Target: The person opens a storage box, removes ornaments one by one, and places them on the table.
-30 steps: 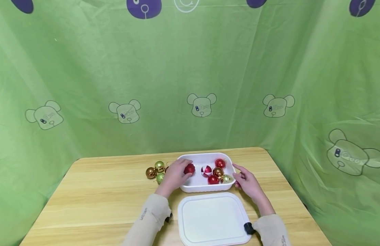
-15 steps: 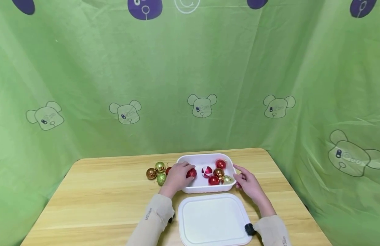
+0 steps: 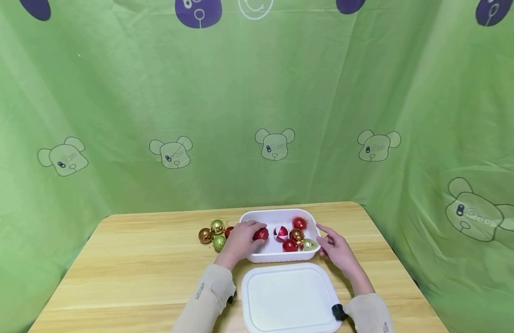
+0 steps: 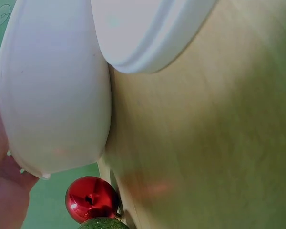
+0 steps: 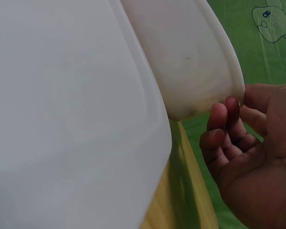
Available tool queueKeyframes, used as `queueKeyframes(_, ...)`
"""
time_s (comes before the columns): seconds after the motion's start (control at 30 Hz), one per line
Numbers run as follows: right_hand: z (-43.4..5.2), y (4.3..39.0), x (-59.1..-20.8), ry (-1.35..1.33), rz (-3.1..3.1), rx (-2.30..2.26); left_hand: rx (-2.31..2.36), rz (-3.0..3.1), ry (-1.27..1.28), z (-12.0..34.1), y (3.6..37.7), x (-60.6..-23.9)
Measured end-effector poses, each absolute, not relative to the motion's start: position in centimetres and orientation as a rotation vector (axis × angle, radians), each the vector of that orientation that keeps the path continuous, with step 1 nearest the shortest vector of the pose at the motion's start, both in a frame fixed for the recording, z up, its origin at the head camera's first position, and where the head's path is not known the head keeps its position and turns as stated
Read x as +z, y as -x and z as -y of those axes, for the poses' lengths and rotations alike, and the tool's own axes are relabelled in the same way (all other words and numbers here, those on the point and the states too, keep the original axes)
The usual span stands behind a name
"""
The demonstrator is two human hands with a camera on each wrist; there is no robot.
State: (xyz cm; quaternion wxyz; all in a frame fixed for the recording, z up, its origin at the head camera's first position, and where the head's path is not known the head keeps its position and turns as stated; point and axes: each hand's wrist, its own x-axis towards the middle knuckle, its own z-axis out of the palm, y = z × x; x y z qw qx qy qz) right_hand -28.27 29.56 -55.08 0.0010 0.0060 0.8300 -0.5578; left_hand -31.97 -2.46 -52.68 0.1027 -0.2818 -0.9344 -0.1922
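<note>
A white plastic box [image 3: 278, 257] holds several Christmas baubles toward its right side, among them a red and white one [image 3: 280, 233], a brown one [image 3: 296, 235] and a pale gold one [image 3: 308, 244]. My left hand [image 3: 240, 241] reaches over the box's left rim, its fingers and thumb around a red bauble [image 3: 261, 234] low inside. That bauble is hidden behind the box wall in the left wrist view. At the opposite end, my right hand [image 3: 337, 249] grips the box rim. In the right wrist view, its curled fingers [image 5: 218, 117] sit at the box's end.
Left of the box on the wooden table [image 3: 136, 263] lie a brown bauble [image 3: 205, 235], a gold bauble [image 3: 217, 226], a green glitter bauble [image 3: 219, 243] and a red bauble [image 4: 92, 199]. The white lid [image 3: 291, 298] lies flat in front of the box. Green curtain [image 3: 223, 180] surrounds the table.
My left hand has shifted slightly right with the red bauble, farther into the box. Another red bauble on the table has come into sight behind it. My right hand stays at the rim.
</note>
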Motion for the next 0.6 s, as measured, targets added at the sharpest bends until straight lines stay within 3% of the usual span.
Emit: queueKeyframes(0.6, -29.6, 28.3, -55.0, -0.020, -2.600, -1.757, -0.923, 2.493, 0.845, 4.6, 30.7, -51.7)
